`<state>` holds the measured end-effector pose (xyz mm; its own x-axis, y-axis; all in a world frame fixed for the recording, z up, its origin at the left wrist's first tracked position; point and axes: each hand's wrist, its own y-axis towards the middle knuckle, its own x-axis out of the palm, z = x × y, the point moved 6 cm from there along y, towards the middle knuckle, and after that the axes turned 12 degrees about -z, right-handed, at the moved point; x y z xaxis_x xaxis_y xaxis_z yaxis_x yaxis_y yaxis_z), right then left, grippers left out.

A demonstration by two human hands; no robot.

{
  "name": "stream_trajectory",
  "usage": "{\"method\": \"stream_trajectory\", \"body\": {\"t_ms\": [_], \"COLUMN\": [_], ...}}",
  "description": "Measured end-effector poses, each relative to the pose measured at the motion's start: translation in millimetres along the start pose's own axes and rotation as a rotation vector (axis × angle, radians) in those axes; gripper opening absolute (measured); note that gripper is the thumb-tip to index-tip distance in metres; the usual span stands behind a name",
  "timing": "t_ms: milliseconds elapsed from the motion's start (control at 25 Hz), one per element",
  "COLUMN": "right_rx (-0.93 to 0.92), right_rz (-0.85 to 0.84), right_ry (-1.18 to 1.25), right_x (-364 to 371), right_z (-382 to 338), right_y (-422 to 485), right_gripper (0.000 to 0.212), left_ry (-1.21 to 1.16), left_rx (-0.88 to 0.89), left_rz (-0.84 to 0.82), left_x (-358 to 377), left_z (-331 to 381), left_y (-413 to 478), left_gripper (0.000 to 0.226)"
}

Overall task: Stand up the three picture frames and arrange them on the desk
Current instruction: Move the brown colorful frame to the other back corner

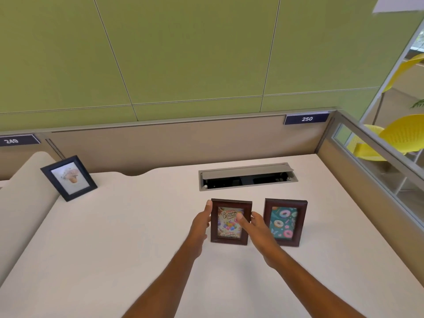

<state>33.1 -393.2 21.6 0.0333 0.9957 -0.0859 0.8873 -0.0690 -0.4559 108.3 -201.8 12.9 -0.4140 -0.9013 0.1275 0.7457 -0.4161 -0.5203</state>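
Observation:
A dark brown frame with a birthday picture [226, 240] stands upright near the middle of the white desk [119, 237]. My left hand [202, 222] grips its left edge, and my right hand [253, 226] holds its right edge with the thumb across the picture. Just to its right a second brown frame with a donut picture [284, 222] stands upright, free of my hands. A black frame with a flower picture [68, 177] stands tilted at the far left, leaning by the desk's rounded side.
An open grey cable hatch [247, 176] lies in the desk behind the two brown frames. Beige partitions with number plates 249 and 250 [307, 118] close the back; a glass panel [376, 171] borders the right side, with yellow chairs [403, 134] beyond.

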Motion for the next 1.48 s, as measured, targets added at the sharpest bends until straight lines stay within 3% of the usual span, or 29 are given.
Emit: {"method": "stream_trajectory", "body": {"t_ms": [160,320,440,600,920,1120,1480], "right_rx": [0.021,0.078,0.094,0.118,0.088,0.084,-0.064], "right_rz": [0.033,0.032,0.027,0.013,-0.069,-0.032,0.002], "right_ry": [0.012,0.056,0.097,0.112,0.187,0.155,0.104], "right_x": [-1.1,-0.7,1.1,2.6,9.5,13.2,-1.5], "right_z": [-2.3,-2.5,-6.0,-3.7,6.6,-9.3,-94.1], "right_y": [15.7,31.3,37.3,42.6,41.9,37.8,41.2], "right_gripper": [0.109,0.104,0.088,0.071,0.065,0.076,0.076], "left_ry": [0.074,0.1,0.078,0.045,0.069,0.097,0.094], "left_rx": [-0.003,-0.016,-0.02,-0.026,-0.011,0.006,0.189], "left_rz": [-0.068,-0.091,-0.086,-0.105,-0.15,-0.124,-0.143], "left_x": [0.7,0.7,-2.1,-5.1,-11.3,-17.3,-16.3], "left_z": [2.0,2.5,3.7,2.9,-3.9,0.9,81.8], "left_y": [17.2,27.5,31.2,34.0,31.5,32.1,34.4], "left_gripper": [0.063,0.07,0.071,0.056,0.049,0.055,0.05]}}
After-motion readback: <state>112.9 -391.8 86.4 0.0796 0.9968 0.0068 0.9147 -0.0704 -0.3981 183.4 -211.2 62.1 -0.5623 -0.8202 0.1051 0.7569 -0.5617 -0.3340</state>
